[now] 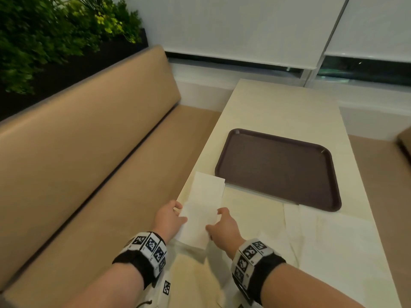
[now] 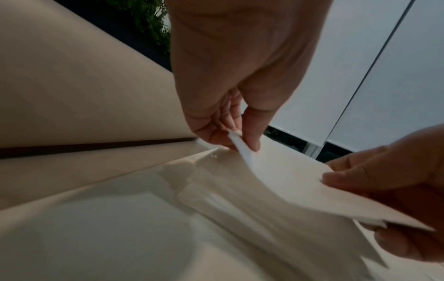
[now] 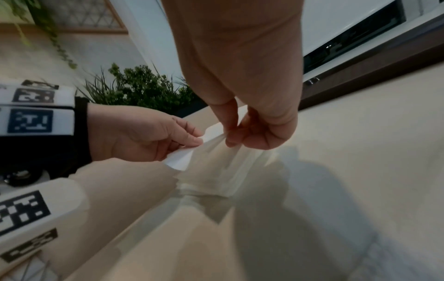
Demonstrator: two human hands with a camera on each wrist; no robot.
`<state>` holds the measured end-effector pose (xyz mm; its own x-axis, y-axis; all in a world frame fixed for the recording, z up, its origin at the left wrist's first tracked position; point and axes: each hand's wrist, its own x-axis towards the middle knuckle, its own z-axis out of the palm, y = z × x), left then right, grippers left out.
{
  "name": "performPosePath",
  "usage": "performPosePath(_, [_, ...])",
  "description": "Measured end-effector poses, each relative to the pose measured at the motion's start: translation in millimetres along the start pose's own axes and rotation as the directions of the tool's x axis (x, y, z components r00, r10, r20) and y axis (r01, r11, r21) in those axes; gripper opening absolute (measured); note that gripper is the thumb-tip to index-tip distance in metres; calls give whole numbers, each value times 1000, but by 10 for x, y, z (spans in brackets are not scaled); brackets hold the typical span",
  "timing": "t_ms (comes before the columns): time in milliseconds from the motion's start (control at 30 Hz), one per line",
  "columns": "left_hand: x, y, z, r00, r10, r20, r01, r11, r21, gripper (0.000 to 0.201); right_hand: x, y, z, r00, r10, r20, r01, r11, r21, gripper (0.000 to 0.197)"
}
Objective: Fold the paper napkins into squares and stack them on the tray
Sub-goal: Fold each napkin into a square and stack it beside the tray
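bare table (image 1: 278, 103) beyond tray (image 1: 278, 170), tray interior open, bench back (image 1: 89, 121) close on left, napkins (image 1: 322, 232) spread at right

A long cream tabletop (image 1: 287, 107) runs away toward a window wall, its far edge close to a low white sill (image 1: 206, 85). White roller blinds (image 1: 244, 25) hang most of the way down, leaving a dark strip of glass (image 1: 364, 70) along the bottom. A tan upholstered bench (image 1: 89, 152) runs along the tabletop's left edge, with a dark seam between backrest and seat. Behind the backrest a dark planter (image 1: 73, 65) holds green leafy plants (image 1: 44, 30). The corner of another tan seat (image 1: 405, 141) shows past the tabletop's right edge.
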<state>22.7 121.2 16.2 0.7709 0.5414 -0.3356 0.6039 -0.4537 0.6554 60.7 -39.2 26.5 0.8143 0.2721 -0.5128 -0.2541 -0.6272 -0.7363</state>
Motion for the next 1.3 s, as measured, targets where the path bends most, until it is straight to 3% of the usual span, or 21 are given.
performPosePath(233, [115,-151,96,999,-51,0,51,999,8,27,77,18,45,999,32,-37,-36,994,-103,57])
performPosePath(500, [164,-139,127,999,-44,-30,43,999,-21,29,72,26,71,996,81,-31,-81,996,27,56])
performPosePath(767, [121,-75,145,996,-60,-62,57,997,-53,48,31,53,-2,997,35,-71,-34,999,22,60])
performPosePath(1033, [114,-60,146,995,-23,-94,22,1000,-7,50,-37,69,-233,991,37,-126,-30,998,58,64])
performPosePath(1200, [131,-37,184,999,-29,-35,30,998,50,44,-233,194,-610,985,0,-172,12,997,71,56])
performPosePath(1300, [190,-15,215,999,-26,-27,29,994,108,46,-391,307,-665,976,-171,-133,152,979,-138,51])
